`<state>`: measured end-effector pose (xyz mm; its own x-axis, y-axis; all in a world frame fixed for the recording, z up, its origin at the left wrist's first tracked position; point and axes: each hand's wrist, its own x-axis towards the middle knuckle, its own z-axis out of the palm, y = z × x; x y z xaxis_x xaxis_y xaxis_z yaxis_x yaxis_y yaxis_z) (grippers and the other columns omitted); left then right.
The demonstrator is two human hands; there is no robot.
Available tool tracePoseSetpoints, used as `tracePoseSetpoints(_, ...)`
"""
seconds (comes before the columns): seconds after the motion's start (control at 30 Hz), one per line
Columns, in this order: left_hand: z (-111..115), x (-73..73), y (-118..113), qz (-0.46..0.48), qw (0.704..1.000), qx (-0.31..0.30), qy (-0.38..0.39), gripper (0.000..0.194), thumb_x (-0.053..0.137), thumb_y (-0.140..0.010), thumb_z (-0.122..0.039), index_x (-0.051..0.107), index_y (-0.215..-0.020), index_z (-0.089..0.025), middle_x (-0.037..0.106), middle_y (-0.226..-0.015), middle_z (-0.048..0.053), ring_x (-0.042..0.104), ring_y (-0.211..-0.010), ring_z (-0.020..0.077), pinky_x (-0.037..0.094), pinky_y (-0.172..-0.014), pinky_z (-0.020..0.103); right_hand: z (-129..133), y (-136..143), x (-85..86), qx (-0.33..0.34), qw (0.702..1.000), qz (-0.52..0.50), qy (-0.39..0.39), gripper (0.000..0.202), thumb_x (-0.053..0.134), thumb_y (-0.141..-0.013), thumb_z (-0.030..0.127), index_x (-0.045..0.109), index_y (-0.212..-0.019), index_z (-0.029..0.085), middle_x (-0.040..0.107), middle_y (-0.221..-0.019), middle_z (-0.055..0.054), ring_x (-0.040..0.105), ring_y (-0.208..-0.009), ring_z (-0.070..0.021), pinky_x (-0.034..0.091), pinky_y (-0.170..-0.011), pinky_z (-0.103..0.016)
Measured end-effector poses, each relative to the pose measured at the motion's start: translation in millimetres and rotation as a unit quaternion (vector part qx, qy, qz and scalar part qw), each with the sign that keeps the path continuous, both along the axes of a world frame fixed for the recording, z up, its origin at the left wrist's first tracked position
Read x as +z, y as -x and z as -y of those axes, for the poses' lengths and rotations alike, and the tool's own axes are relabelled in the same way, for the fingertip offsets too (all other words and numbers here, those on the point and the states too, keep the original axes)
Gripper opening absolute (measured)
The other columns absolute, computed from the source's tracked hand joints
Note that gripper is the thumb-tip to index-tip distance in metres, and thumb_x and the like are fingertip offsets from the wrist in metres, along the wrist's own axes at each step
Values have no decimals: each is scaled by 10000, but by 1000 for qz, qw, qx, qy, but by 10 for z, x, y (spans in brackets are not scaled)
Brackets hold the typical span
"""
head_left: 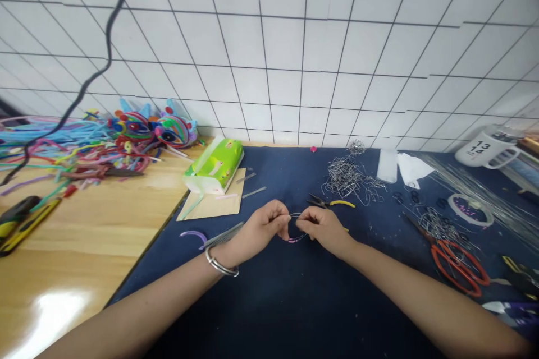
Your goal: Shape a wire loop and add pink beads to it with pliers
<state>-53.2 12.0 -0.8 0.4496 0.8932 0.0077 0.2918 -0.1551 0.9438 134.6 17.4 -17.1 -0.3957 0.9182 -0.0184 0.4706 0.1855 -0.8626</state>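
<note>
Two bare forearms (160,297) reach in from 8 and 4 o'clock, reckoned from the space between the hands, with 12 toward the tiled wall (282,39). A silver bangle (217,262) rings the left wrist. Both grips are closed, thumb against fingers: the left hand (269,221) and right hand (324,225) each pinch one thin wire loop (295,240), held between them over the dark blue mat (261,303) on the table (138,224). Pink beads sit on the loop's 6 o'clock side, too small to count.

One pair of yellow-handled pliers (342,203) lies at 2 o'clock, partly behind the right hand. Three wire tangles show: a large one (347,176) between 1 and 2, a small ball (356,147) at 1, and another (440,224) at 3, beside one pair of orange-handled scissors (440,247). Also at 3 is one round dish (452,202) holding more beads. One white mug (475,148) stands at 2, one pink cap (313,149) at 12. At 10 o'clock, one green packet (219,162) rests on one board (210,208); two striped figures (135,126) lie farther out. One purple arc (194,234) lies at 9.
</note>
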Motion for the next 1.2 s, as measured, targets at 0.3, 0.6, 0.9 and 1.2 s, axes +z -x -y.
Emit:
tracePoseSetpoints(0.3, -65, -24, 52, 125, 965, -90, 212, 227, 537, -814, -342, 590, -793, -122, 594, -657, 25, 573, -667, 138, 431, -683, 273, 0, -205, 90, 64, 973, -162, 150, 218, 566, -764, 363, 580, -798, 148, 590, -673, 6, 442, -482, -50, 365, -473, -184)
tracePoseSetpoints(0.6, -103, -50, 97, 133, 958, -132, 217, 164, 528, -831, -279, 595, -788, -136, 607, -680, 24, 559, -665, 125, 407, -675, 253, 36, -302, 137, 111, 959, -188, 180, 274, 522, -804, 393, 641, -834, 148, 575, -674, 10, 445, -499, -42, 363, -517, -188)
tracePoseSetpoints(0.9, -93, -58, 97, 159, 952, -132, 227, 174, 521, -833, -288, 596, -812, -133, 587, -663, 18, 548, -628, 122, 402, -659, 257, 105, -293, 147, 82, 962, -190, 179, 248, 526, -804, 375, 630, -803, 150, 577, -674, 2, 469, -543, -59, 387, -545, -193)
tracePoseSetpoints(1.2, 20, 86, -21, 111, 968, -124, 188, 241, 517, -830, -339, 586, -778, -114, 530, -588, -6, 463, -540, 96, 358, -572, 233, 121, -294, 317, 116, 984, -86, 107, 211, 503, -822, 318, 636, -809, 155, 610, -739, -10, 507, -562, -63, 398, -529, -183)
